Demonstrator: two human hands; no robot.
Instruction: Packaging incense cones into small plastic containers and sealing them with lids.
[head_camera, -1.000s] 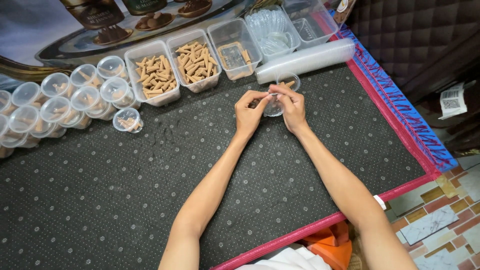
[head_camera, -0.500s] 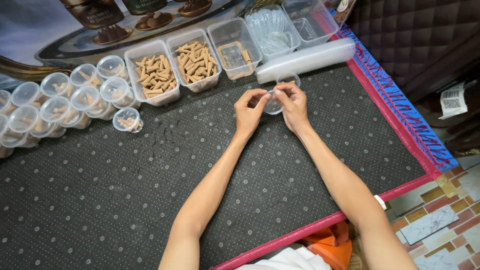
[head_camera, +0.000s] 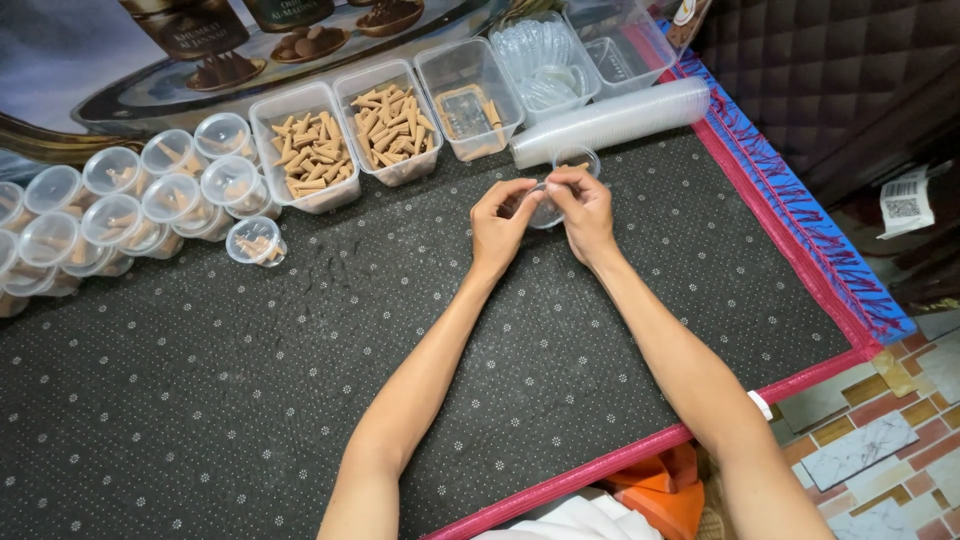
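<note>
Both my hands meet over the far middle of the dark dotted mat (head_camera: 300, 400). My left hand (head_camera: 500, 225) and my right hand (head_camera: 585, 205) together pinch a small clear plastic cup (head_camera: 546, 208) with its lid, fingertips on its rim. A second clear round piece (head_camera: 577, 158) shows just behind my right fingers, near a long stack of clear cups (head_camera: 610, 122) lying on its side. Whether the held cup has anything inside is hidden by my fingers.
Two clear tubs of tan incense cones (head_camera: 310, 155) (head_camera: 392, 125) stand at the mat's far edge, beside a nearly empty tub (head_camera: 468, 100) and a tub of clear lids (head_camera: 545, 65). Several lidded small cups (head_camera: 110, 205) cluster at far left; one (head_camera: 255, 242) lies apart.
My hands stay in the same place. The fingers have shifted slightly around the small cup.
</note>
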